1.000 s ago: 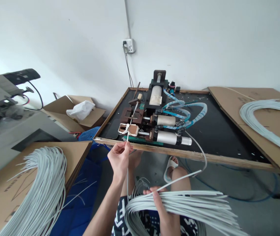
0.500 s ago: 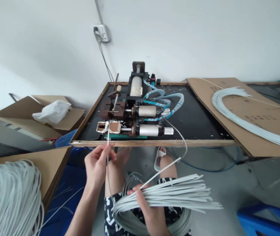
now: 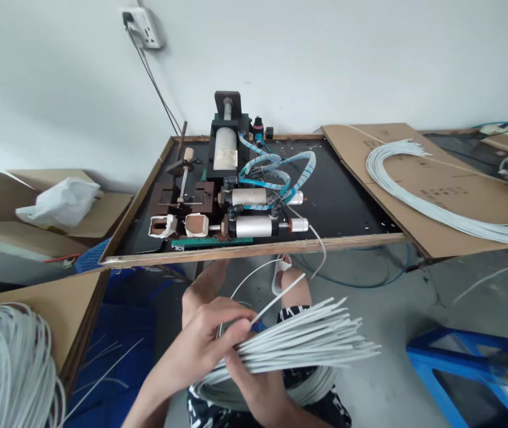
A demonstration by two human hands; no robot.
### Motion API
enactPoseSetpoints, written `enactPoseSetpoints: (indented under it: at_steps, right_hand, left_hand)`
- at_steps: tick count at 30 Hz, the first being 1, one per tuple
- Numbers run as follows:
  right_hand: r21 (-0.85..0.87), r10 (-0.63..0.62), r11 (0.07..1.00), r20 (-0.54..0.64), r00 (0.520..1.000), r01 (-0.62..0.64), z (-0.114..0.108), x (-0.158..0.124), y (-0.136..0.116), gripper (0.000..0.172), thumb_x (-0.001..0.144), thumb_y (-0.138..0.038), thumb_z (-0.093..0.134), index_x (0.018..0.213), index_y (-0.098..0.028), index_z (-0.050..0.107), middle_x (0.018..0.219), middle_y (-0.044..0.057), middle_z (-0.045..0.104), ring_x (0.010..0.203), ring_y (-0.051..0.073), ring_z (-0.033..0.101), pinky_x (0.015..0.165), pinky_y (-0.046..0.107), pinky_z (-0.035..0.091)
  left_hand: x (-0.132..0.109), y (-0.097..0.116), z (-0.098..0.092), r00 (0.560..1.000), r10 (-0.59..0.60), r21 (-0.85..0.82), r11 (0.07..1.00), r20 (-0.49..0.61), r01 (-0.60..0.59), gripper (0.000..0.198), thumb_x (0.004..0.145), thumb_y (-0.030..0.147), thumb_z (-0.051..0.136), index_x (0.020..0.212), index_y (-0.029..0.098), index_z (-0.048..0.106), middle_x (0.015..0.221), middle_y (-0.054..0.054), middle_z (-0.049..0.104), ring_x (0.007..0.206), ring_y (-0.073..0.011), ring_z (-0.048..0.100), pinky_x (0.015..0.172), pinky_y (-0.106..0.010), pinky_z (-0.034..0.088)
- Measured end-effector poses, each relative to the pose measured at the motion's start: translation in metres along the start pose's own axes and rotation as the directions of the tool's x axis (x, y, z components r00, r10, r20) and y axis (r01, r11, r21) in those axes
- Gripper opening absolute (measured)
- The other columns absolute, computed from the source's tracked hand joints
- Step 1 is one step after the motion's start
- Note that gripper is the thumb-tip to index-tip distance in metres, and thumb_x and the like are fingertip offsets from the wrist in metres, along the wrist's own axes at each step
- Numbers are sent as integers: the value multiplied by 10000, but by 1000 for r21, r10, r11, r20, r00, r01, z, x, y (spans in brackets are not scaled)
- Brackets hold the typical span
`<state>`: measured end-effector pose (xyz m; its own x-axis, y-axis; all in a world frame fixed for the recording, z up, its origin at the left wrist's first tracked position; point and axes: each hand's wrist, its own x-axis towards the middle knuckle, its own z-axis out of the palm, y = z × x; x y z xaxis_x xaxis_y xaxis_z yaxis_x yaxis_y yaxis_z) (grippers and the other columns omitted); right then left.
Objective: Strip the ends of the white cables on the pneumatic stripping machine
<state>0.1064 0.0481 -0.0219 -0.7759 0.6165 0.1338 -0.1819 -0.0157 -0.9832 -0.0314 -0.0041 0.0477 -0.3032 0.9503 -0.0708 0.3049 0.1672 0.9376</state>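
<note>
A bundle of pale grey cables (image 3: 307, 345) lies across my lap, ends fanned to the right. My right hand (image 3: 254, 380) grips the bundle from below. My left hand (image 3: 209, 339) is closed over the bundle's left part, fingers pinching a single cable (image 3: 276, 300) that rises toward the table edge. Ahead on the black table (image 3: 352, 208) stands a small pneumatic machine (image 3: 231, 196) with silver cylinders, blue coiled hoses and a white-tipped clamp (image 3: 178, 226) at its front left.
Cardboard (image 3: 419, 178) on the table's right carries a curved bunch of grey cables (image 3: 436, 208). Another cable heap (image 3: 8, 362) lies on cardboard at lower left. An open carton with a white bag (image 3: 57, 202) sits left. A blue frame (image 3: 468, 368) stands lower right.
My left hand has come down from the clamp at the table's front edge to the bundle on my lap. The view has swung right.
</note>
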Motion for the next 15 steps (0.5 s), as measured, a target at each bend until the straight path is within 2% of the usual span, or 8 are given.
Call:
enactPoseSetpoints:
  at_steps: [3,5,6,7,9,11,13,15]
  right_hand:
    - [31,-15,999,-39,999,16,0,6,-2,212,946,-224,612,1143,-177,675,1132,43,720,1083,124,687,990,130,505]
    - [138,48,990,-47,998,-41,-1,5,-4,154,980,-247,606,1097,-206,699,1076,9,732,1033,106,700,968,132,516]
    - [185,104,978,-58,993,-91,-2,3,-6,144,999,-298,614,1072,-214,706,1047,2,736,1001,105,706,954,144,525]
    - [221,169,964,-70,983,-150,-4,1,-7,185,1007,-374,624,1051,-216,709,1020,4,738,968,111,709,944,166,532]
    - [253,280,935,-94,956,-249,-7,-2,-8,338,989,-530,630,1021,-203,709,996,29,736,947,144,710,936,218,539]
    - [245,326,924,-103,940,-294,-10,-5,-8,428,950,-610,648,1003,-190,708,1011,55,732,968,178,706,945,256,536]
    - [232,346,920,-99,933,-317,-11,-6,-7,459,930,-635,659,992,-183,708,1014,65,730,978,193,703,951,271,528]
    - [218,351,920,-92,932,-325,-11,-6,-5,484,915,-657,664,981,-180,711,1009,69,731,971,196,703,946,272,525]
  left_hand:
    - [0,6,8,1000,-28,-87,996,9,28,361,1001,468,570,854,208,774,843,-12,700,808,-66,618,759,-89,467]
    - [0,0,10,982,-91,-203,978,-164,56,394,961,509,620,814,178,774,842,-42,706,744,-84,639,644,-97,488]
    - [0,-4,9,949,-120,-253,966,-292,45,404,933,528,656,797,167,776,803,-51,698,699,-89,635,606,-99,490]
    - [0,-9,6,891,-141,-286,958,-431,14,404,907,534,689,783,160,778,735,-48,676,647,-85,614,588,-99,490]
    - [1,-18,-1,718,-148,-280,957,-680,-68,369,865,513,746,796,153,789,611,-29,611,583,-72,567,607,-96,497]
    - [3,-23,-9,563,-148,-256,960,-813,-118,327,827,475,780,839,149,799,560,-13,570,534,-60,524,579,-94,475]
    - [6,-26,-16,490,-161,-249,961,-856,-120,327,786,456,795,819,131,799,565,-25,581,510,-59,510,530,-93,441]
    - [11,-29,-20,489,-181,-265,958,-853,-108,349,755,458,791,806,113,798,567,-39,590,498,-65,507,504,-96,425]
